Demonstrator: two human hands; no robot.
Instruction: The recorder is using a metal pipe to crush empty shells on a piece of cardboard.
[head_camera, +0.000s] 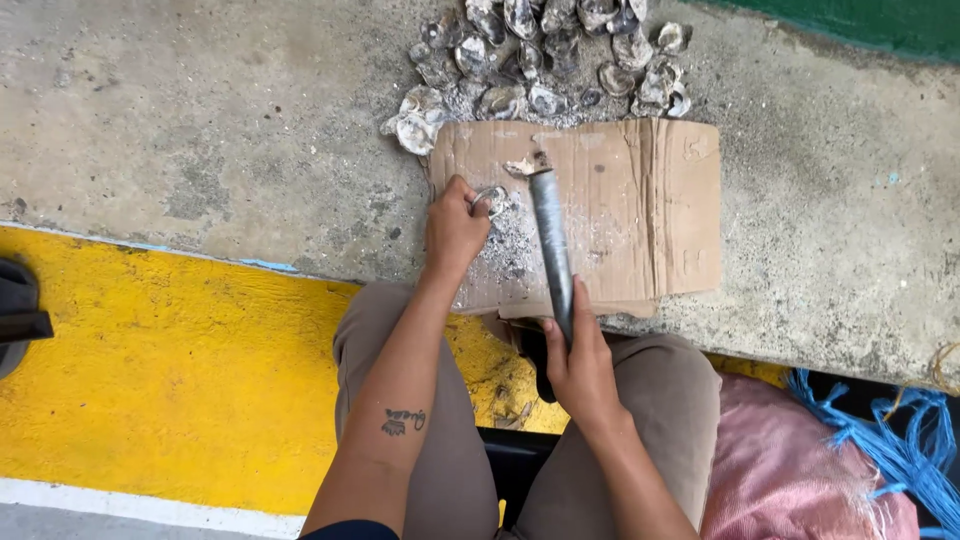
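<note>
Pinning shell on cardboard in left grip; right grip closed on metal bar, so it can strike.

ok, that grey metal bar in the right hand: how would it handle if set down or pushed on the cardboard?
The metal bar looks round and smooth, so it would probably roll if laid flat. It seems solid and stiff, likely heavy for its size. The right hand grips only its near end, so the far tip resting on the cardboard probably carries some weight.
</note>
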